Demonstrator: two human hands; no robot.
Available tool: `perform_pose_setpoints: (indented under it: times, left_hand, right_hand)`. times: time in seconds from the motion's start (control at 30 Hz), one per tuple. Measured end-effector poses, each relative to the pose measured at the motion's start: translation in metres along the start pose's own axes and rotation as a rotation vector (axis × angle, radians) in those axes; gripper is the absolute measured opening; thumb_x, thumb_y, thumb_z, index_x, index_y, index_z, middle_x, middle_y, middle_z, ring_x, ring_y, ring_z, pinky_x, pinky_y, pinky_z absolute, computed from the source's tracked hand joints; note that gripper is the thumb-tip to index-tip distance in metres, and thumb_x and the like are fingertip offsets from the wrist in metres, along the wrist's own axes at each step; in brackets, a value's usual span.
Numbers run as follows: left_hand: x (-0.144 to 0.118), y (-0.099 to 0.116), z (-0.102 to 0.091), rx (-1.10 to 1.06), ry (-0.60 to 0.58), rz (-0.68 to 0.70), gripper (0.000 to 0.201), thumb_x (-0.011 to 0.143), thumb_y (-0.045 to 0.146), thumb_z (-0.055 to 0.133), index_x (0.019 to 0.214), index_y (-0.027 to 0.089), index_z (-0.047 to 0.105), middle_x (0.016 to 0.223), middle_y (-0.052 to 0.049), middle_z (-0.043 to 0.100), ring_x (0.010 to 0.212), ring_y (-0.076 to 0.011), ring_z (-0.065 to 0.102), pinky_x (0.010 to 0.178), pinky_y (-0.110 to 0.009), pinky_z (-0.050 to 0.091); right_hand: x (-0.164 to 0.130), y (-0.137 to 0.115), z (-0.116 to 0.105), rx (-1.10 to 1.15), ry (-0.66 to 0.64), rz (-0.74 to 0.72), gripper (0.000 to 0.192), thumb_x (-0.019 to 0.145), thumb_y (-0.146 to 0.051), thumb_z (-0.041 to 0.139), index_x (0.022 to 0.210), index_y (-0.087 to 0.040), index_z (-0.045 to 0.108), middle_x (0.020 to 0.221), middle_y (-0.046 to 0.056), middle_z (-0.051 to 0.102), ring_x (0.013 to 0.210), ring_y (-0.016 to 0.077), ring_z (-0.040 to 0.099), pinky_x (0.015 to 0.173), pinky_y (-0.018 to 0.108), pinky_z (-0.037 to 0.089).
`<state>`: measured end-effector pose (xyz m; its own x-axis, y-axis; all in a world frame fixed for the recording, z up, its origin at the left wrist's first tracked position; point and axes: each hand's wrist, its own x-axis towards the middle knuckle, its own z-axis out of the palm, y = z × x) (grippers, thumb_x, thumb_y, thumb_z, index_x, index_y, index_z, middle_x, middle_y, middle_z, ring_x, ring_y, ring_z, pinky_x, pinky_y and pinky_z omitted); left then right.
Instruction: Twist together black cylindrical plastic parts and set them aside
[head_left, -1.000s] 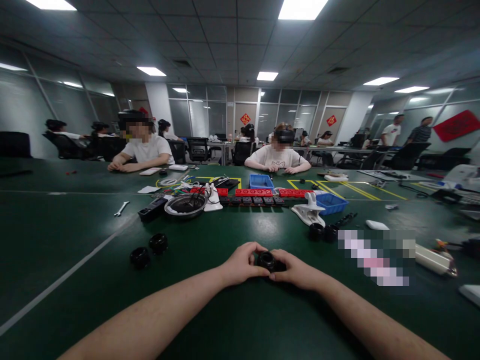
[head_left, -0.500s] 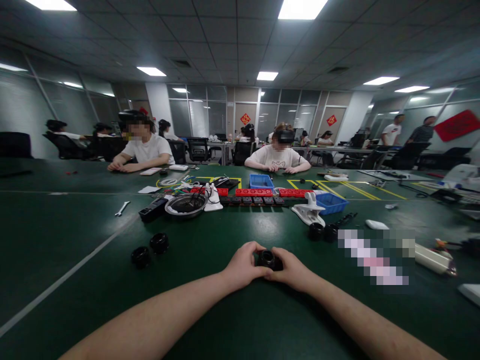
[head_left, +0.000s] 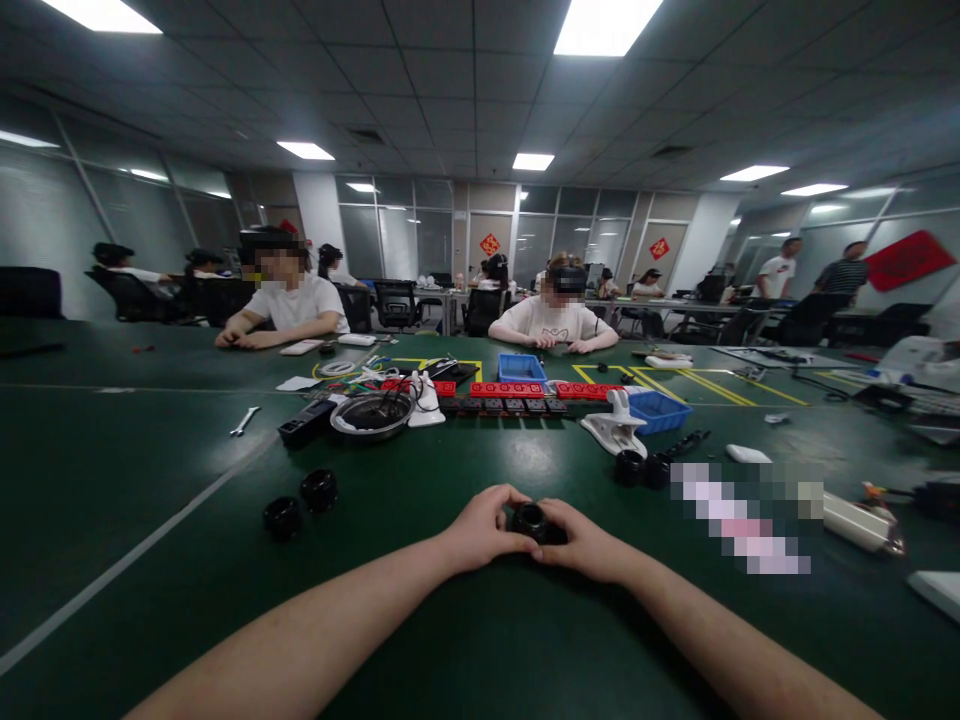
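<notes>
The fingers of the left hand [head_left: 484, 530] and the right hand [head_left: 585, 540] grip a black round part [head_left: 530, 522] from either side, thumbs meeting at its six o'clock. On the green table [head_left: 450, 650], two similar pieces [head_left: 319, 492] sit at nine, two more black pieces [head_left: 630, 468] at two, red strips [head_left: 507, 390] at twelve, a steel bowl [head_left: 367, 436] at ten.

Glossy black round part [head_left: 531, 520], hollow top facing upward, held between fingers [head_left: 517, 542]
</notes>
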<state>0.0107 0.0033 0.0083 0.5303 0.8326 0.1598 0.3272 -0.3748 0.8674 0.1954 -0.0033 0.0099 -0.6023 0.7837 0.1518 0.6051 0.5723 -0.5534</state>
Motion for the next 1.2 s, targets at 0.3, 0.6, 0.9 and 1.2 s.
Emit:
perform_pose_setpoints:
  times: [0.3,0.6,0.9,1.2]
  left_hand:
    - [0.001,-0.001,-0.001,-0.016,-0.032,0.032,0.041,0.058,0.027,0.068,0.095,0.016,0.052,0.082,0.001,0.047,0.055,-0.0062,0.040,0.049,-0.017,0.034]
    - [-0.002,0.006,0.003,0.022,0.015,-0.020,0.044,0.054,0.033,0.070,0.089,0.015,0.052,0.076,0.002,0.045,0.050,-0.0056,0.035,0.044,-0.017,0.027]
    - [-0.004,0.004,0.014,0.094,0.175,-0.041,0.038,0.056,0.027,0.069,0.088,0.016,0.051,0.083,-0.001,0.049,0.061,-0.0107,0.043,0.053,-0.021,0.034]
    - [-0.002,0.003,0.001,0.008,-0.003,0.000,0.040,0.059,0.030,0.068,0.093,0.016,0.051,0.081,0.001,0.048,0.055,-0.0067,0.040,0.048,-0.018,0.033]
  right_hand:
    - [0.000,0.001,-0.011,0.206,-0.124,-0.028,0.023,0.071,-0.031,0.057,0.088,-0.015,0.057,0.089,0.002,0.053,0.083,0.0171,0.048,0.075,0.029,0.037]
    - [0.000,0.005,0.003,0.088,0.021,0.106,0.030,0.060,-0.036,0.065,0.076,-0.015,0.051,0.072,-0.001,0.049,0.068,0.0142,0.045,0.057,0.023,0.034]
    - [0.002,-0.012,0.018,-0.376,0.192,0.218,0.030,0.061,-0.045,0.059,0.069,-0.017,0.049,0.069,0.003,0.054,0.066,0.0170,0.047,0.057,0.026,0.028]
    - [-0.001,0.001,0.004,-0.071,0.046,0.007,0.039,0.065,-0.045,0.059,0.092,-0.018,0.053,0.084,0.002,0.054,0.078,0.0180,0.048,0.067,0.028,0.035]
